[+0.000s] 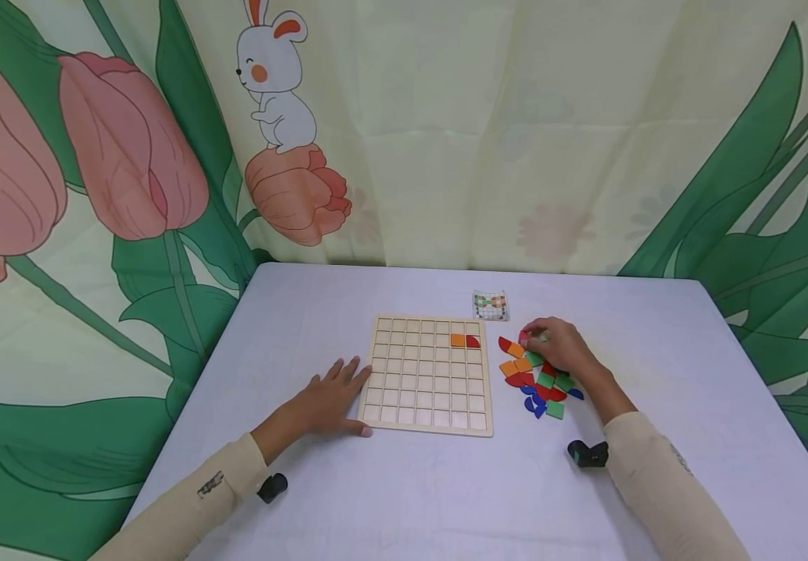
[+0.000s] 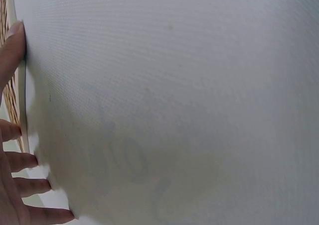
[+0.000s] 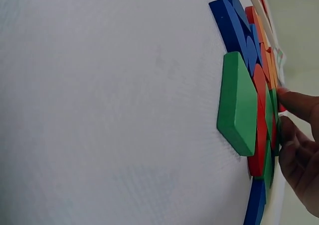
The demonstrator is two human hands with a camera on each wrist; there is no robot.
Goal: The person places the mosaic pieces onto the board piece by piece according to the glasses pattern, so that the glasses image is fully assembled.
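My left hand [image 1: 326, 401] lies with spread fingers at the left edge of a wooden grid board [image 1: 425, 382], its fingertips and thumb against the frame. In the board's upper right, an orange square tile [image 1: 457, 340] sits beside a red quarter-round tile [image 1: 473, 341]. My right hand [image 1: 559, 344] is over the far end of a loose pile of coloured tiles, pinching a small red tile [image 1: 523, 336] between thumb and fingers. The right wrist view shows that red tile [image 3: 282, 107] only as a sliver, mostly hidden by the fingers. Closest to that camera lies a green square tile [image 3: 238, 105].
A small printed pattern card [image 1: 491, 305] lies behind the board's upper right corner. The pile holds orange, red, green and blue tiles, with a green tile [image 1: 555, 409] at its near end. A printed curtain [image 1: 481, 156] hangs behind the white table [image 1: 432, 499].
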